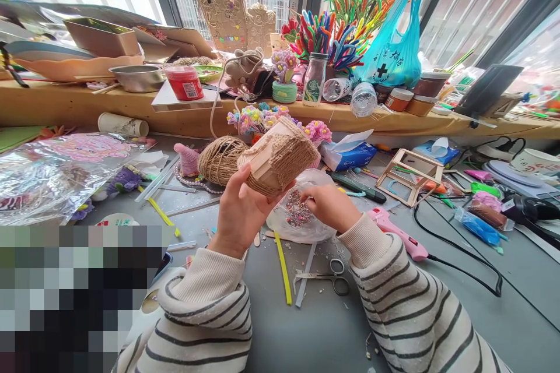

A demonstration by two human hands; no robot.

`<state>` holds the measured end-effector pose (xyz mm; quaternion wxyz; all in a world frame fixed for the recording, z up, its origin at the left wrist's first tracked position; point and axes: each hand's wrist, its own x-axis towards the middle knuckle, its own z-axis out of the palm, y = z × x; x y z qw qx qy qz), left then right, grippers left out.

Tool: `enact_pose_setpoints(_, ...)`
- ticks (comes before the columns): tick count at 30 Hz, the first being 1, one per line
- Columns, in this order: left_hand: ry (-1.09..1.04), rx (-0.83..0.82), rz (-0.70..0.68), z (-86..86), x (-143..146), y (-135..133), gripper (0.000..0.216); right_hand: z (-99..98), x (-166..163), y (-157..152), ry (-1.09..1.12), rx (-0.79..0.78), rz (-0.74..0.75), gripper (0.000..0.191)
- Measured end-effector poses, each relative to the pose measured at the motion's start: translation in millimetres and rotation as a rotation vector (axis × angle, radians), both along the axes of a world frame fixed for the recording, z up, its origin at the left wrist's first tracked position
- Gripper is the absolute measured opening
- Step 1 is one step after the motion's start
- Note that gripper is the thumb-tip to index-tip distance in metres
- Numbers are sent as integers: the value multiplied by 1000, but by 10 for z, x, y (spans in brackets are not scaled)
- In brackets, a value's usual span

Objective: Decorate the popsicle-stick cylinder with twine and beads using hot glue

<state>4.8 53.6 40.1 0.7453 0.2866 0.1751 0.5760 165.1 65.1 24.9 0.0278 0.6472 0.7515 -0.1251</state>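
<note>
My left hand [242, 210] is wrapped round a tilted cup covered in twine [289, 157], with a bare wood-coloured patch on its side facing me. Lower down and to the right, my right hand [329, 205] has its fingers curled together at a white plastic bag [280, 228] of small shiny beads or sequins [296, 210]. What those fingertips pinch, if anything, is too small to make out. Just behind the cup lies a ball of twine [221, 160]. Scissors [328, 281] and a yellow strip [282, 268] rest on the table in front of the bag.
A pink glue gun [400, 233] with a black cord lies right of my right hand. Beyond it stands a small wooden frame [409, 178]. A blue tissue pack [350, 154] sits behind the bag. Jars, pipe cleaners and a blue bag [396, 49] crowd the window ledge.
</note>
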Motion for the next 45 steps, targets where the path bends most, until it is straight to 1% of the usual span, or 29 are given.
enact_pose_setpoints(5, 21, 4, 6, 5, 2, -2, 42, -6, -22, 12, 10, -20, 30, 26)
enact_pose_setpoints(9, 28, -3, 9, 9, 8, 10, 43, -7, -48, -4, 15, 10, 11, 31)
enact_pose_setpoints(12, 22, -3, 10, 11, 12, 16, 41, 4, -71, -26, 48, 14, 54, 25)
enact_pose_setpoints(14, 23, -6, 13, 9, 14, 16, 42, 3, -79, -33, 56, 12, 67, 28)
enact_pose_setpoints(18, 19, -5, 1, 4, 16, 12, 43, -10, -71, -29, 27, 48, 18, 34)
enact_pose_setpoints(20, 19, -6, -1, 4, 17, 9, 42, -14, -69, -31, 41, 54, 31, 32)
enact_pose_setpoints(23, 27, -15, 9, 9, 19, 6, 41, -27, -73, -34, 70, 12, 72, 26)
enact_pose_setpoints(25, 31, -15, 11, 10, 18, 5, 41, -38, -70, -28, 59, 4, 52, 27)
enact_pose_setpoints(29, 38, -3, 6, 5, 12, 8, 41, -41, -58, -13, 32, 38, 8, 29)
enact_pose_setpoints(33, 49, -7, 13, -3, 6, 9, 42, -34, -56, -17, 50, 4, 41, 26)
enact_pose_setpoints(38, 50, -1, 13, 1, 7, 12, 40, -3, 17, 4, 27, -2, -16, 29)
enact_pose_setpoints(42, 32, -2, 4, 7, 14, 11, 40, 41, 62, 14, 74, -67, 75, 26)
enact_pose_setpoints(45, 38, -1, 6, 5, 15, 8, 40, 47, 66, 6, 69, -88, 79, 26)
